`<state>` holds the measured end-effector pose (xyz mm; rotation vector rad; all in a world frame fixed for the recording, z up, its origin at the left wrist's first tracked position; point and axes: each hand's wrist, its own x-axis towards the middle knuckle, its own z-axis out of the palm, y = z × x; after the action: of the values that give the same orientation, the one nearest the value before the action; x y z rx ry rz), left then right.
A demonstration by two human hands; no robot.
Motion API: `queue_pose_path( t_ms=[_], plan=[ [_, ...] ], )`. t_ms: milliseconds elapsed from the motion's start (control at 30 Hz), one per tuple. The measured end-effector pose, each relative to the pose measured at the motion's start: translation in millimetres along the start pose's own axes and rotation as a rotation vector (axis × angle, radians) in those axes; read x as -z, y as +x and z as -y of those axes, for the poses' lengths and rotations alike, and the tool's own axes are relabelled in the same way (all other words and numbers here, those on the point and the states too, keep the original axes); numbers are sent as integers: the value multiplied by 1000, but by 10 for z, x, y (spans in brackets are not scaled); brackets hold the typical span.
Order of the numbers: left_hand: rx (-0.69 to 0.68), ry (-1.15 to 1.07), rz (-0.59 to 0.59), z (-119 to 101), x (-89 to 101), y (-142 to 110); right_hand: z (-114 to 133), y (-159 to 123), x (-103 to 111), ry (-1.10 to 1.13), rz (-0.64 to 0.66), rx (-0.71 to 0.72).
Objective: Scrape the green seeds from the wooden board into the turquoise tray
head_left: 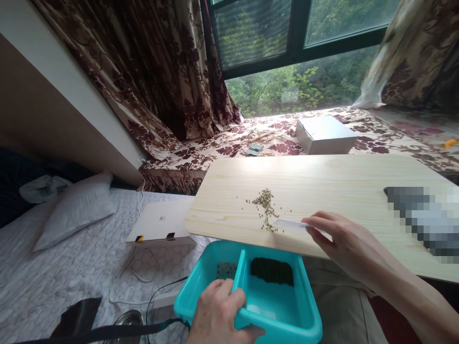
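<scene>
My left hand [220, 310] is closed around the near wall of a turquoise two-compartment bin [311, 306], at the divider. Dark green beans or seeds [271, 271] lie in the bin's right compartment, and a paler patch with dark specks [226, 270] shows in the left one. The bin sits just below the front edge of a light wooden table [322, 181]. On that table, small greenish-brown beans or seeds [264, 203] form a loose scattered pile. My right hand [333, 236] pinches a thin white card [289, 223], whose far end reaches the scattered seeds.
A pixelated dark device [423, 220] lies on the table's right. Behind the table stands a white box [326, 134] on the floral sill, near a folded grey-green cloth [254, 149]. To the left, a white carton [161, 222] and cables rest on the bed [89, 253].
</scene>
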<state>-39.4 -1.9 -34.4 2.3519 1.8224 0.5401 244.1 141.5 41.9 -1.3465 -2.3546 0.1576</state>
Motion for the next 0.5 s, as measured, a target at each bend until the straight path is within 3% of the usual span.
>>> queue_pose_path(
  t_ms=[233, 500],
  plan=[
    [34, 8, 59, 13, -43, -7, 40, -9, -10, -2, 0, 34],
    [-69, 14, 112, 41, 27, 51, -116, -145, 41, -30, -48, -31]
  ],
)
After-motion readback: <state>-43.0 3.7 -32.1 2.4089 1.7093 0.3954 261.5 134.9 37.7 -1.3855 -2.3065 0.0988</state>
